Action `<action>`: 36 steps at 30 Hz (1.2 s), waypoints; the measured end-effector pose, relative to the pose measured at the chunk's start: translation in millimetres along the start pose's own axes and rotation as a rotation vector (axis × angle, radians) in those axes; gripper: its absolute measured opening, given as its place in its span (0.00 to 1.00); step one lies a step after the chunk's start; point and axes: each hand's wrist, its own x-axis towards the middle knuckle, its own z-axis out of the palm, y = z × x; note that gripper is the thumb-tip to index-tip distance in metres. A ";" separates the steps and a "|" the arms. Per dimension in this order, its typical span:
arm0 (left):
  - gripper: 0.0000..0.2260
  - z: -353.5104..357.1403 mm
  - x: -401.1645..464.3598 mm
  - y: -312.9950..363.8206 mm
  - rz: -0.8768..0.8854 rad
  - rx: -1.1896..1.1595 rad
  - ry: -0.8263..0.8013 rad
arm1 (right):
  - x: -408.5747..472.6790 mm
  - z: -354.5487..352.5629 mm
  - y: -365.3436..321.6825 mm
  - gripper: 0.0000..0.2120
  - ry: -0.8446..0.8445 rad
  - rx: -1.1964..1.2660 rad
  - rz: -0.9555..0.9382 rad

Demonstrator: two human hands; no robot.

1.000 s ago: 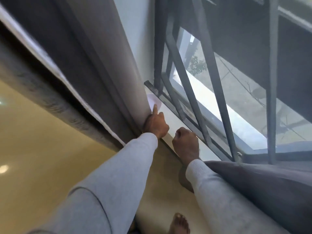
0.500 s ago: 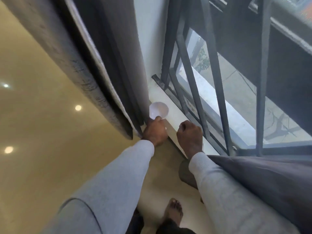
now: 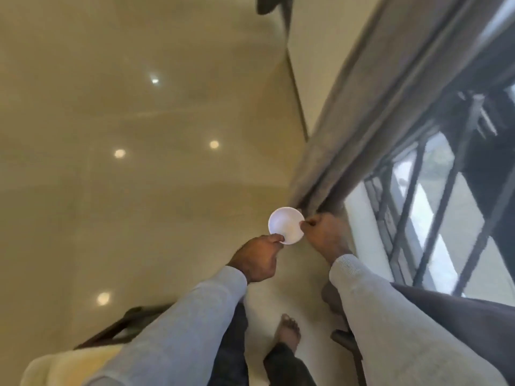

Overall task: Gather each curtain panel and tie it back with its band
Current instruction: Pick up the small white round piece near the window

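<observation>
Grey sleeves reached out to a small white dish, held clear of the curtain's foot.

Nearest, a bare foot [image 3: 288, 330] stood on the glossy floor [image 3: 111, 190]; farther, the left hand [image 3: 257, 260] pinched the white dish [image 3: 286, 224] at its near rim, and the right hand [image 3: 324, 235] was closed in a narrow pinch at the dish's right edge. Just beyond, the gathered curtain panel [image 3: 362, 112] hung beside the barred window [image 3: 434, 207]. No band showed. This looked like clearing the way before tying; next, the dish needed setting aside and the band finding.
</observation>
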 end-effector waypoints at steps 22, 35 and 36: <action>0.03 59.2 -538.8 -160.3 -1.408 -0.600 1.144 | -283.7 358.0 -309.4 0.11 -0.557 -0.401 -0.768; 0.06 123.9 -598.3 -162.8 -1.602 -0.640 1.114 | -329.7 432.0 -300.9 0.06 -0.595 -0.746 -0.905; 0.06 123.9 -597.0 -163.8 -1.596 -0.639 1.100 | -327.5 429.7 -299.6 0.05 -0.594 -0.748 -0.913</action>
